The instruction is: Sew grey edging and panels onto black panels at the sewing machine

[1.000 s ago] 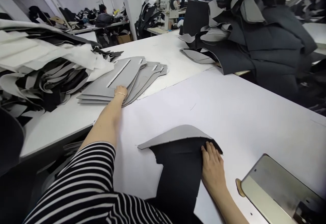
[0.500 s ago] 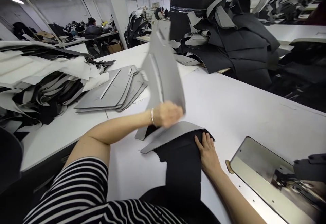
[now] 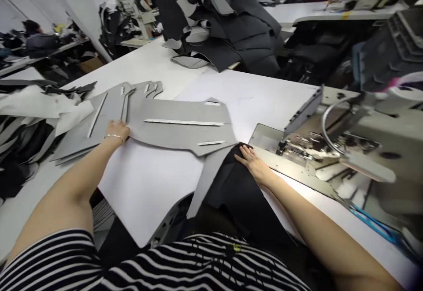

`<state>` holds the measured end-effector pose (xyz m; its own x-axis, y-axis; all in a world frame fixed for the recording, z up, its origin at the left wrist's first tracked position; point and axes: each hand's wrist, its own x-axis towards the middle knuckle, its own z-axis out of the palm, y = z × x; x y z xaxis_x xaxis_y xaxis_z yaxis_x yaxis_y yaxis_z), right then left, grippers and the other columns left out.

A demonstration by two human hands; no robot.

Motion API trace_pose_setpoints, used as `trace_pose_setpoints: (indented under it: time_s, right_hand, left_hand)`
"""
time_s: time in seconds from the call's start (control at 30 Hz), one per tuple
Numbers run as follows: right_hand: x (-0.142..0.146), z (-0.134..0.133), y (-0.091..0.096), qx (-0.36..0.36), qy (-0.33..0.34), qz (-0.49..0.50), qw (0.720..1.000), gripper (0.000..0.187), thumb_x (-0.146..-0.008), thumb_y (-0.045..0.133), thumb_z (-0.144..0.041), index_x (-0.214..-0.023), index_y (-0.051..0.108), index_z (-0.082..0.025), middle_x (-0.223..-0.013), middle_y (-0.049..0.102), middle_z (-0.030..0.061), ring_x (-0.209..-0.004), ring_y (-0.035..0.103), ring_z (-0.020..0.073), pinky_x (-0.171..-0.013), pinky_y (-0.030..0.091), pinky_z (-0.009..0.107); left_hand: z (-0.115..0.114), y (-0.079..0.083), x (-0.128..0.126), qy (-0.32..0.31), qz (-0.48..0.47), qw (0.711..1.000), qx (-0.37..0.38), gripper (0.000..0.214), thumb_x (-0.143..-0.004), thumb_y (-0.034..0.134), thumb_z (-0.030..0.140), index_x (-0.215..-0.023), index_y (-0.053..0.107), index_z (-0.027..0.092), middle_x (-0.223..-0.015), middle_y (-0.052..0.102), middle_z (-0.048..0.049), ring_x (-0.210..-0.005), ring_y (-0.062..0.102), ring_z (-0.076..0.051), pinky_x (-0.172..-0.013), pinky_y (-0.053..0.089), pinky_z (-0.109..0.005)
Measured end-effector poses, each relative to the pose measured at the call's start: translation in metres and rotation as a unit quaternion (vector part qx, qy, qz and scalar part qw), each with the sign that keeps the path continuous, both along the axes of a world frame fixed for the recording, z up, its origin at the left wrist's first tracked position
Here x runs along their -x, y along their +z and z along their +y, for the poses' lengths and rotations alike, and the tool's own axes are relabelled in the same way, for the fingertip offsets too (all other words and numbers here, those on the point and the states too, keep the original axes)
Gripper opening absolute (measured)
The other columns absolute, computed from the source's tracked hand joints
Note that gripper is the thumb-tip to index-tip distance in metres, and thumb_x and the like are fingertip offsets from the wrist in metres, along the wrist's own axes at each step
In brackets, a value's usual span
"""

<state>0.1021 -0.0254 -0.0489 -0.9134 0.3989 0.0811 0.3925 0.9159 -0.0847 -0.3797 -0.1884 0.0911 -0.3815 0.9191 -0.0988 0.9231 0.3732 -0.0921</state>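
Observation:
A large grey panel [image 3: 178,110] with white strips lies flat across the white table, face up. At its left end, my left hand [image 3: 118,131] is closed on the panel's edge, beside a stack of similar grey panels [image 3: 89,110]. My right hand [image 3: 253,162] lies flat with fingers apart on the tip of a black fabric piece [image 3: 231,189]. That piece has a grey-backed edge and hangs over the table's front toward my lap. The grey panel's right corner meets the fabric's tip just left of my right fingers.
A sewing machine [image 3: 330,150] stands at the right, with blue-handled scissors [image 3: 373,225] beside its bed. Black and grey fabric pieces [image 3: 238,31] are heaped at the back. White and black scraps [image 3: 29,119] pile up on the left. Another person [image 3: 39,39] sits far back left.
The grey panel, held up and blurred before, now lies flat. My left hand has moved left with its edge. The black fabric and my right hand have come nearer the sewing machine.

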Motion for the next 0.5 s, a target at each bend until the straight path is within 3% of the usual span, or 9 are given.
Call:
trace_pose_setpoints:
  time_s: [0.07, 0.13, 0.23, 0.3, 0.4, 0.5]
  right_hand:
    - [-0.001, -0.007, 0.005, 0.014, -0.009, -0.008, 1.0, 0.051, -0.087, 0.049, -0.018, -0.138, 0.05, -0.013, -0.149, 0.035, 0.0213, -0.142, 0.027, 0.0318, -0.114, 0.029, 0.053]
    - [-0.003, -0.013, 0.01, 0.023, -0.023, -0.016, 0.999, 0.051, -0.087, 0.048, -0.016, -0.138, 0.05, -0.012, -0.149, 0.035, 0.0207, -0.142, 0.028, 0.0311, -0.114, 0.028, 0.052]
    - [-0.011, -0.021, 0.016, 0.028, -0.036, -0.023, 0.999, 0.052, -0.086, 0.051, -0.017, -0.138, 0.05, -0.012, -0.149, 0.034, 0.0213, -0.141, 0.028, 0.0326, -0.114, 0.027, 0.054]
    - [-0.02, -0.024, 0.016, 0.032, -0.046, -0.029, 0.998, 0.053, -0.085, 0.053, -0.018, -0.138, 0.05, -0.012, -0.149, 0.034, 0.0222, -0.141, 0.029, 0.0341, -0.113, 0.027, 0.054]
    - [-0.035, -0.027, 0.011, 0.037, -0.071, -0.031, 0.996, 0.052, -0.085, 0.055, -0.019, -0.137, 0.052, -0.013, -0.15, 0.033, 0.0218, -0.141, 0.028, 0.0352, -0.113, 0.027, 0.054]
    - [-0.049, -0.028, 0.006, 0.044, -0.092, -0.008, 0.995, 0.049, -0.088, 0.053, -0.023, -0.136, 0.052, -0.014, -0.151, 0.031, 0.0204, -0.142, 0.025, 0.0354, -0.114, 0.026, 0.055]
  left_hand:
    - [0.032, 0.003, -0.014, 0.048, 0.01, 0.999, -0.008, 0.015, -0.073, 0.049, 0.01, -0.071, 0.063, 0.015, -0.081, 0.067, -0.0109, -0.101, 0.057, -0.027, -0.089, 0.046, -0.044]
    - [0.08, -0.005, -0.05, 0.066, 0.002, 0.998, -0.011, 0.025, -0.076, 0.048, 0.011, -0.093, 0.067, 0.012, -0.1, 0.068, -0.0141, -0.104, 0.058, -0.026, -0.09, 0.047, -0.038]
    - [0.159, -0.03, -0.13, 0.021, -0.027, 0.999, -0.027, 0.04, -0.09, 0.042, 0.027, -0.124, 0.058, 0.014, -0.13, 0.058, -0.0124, -0.122, 0.051, -0.023, -0.102, 0.041, -0.033]
    - [0.197, -0.047, -0.185, -0.001, -0.073, 0.997, -0.034, 0.05, -0.089, 0.047, 0.042, -0.128, 0.055, 0.011, -0.137, 0.051, -0.0178, -0.129, 0.043, -0.03, -0.103, 0.039, -0.041]
    - [0.222, -0.061, -0.243, 0.013, -0.097, 0.995, -0.014, 0.051, -0.085, 0.056, 0.039, -0.118, 0.058, 0.001, -0.131, 0.05, -0.0278, -0.126, 0.043, -0.034, -0.095, 0.041, -0.045]
    - [0.222, -0.058, -0.261, 0.021, -0.083, 0.996, -0.02, 0.035, -0.088, 0.051, 0.024, -0.106, 0.06, -0.005, -0.117, 0.056, -0.0298, -0.111, 0.053, -0.027, -0.085, 0.044, -0.042]
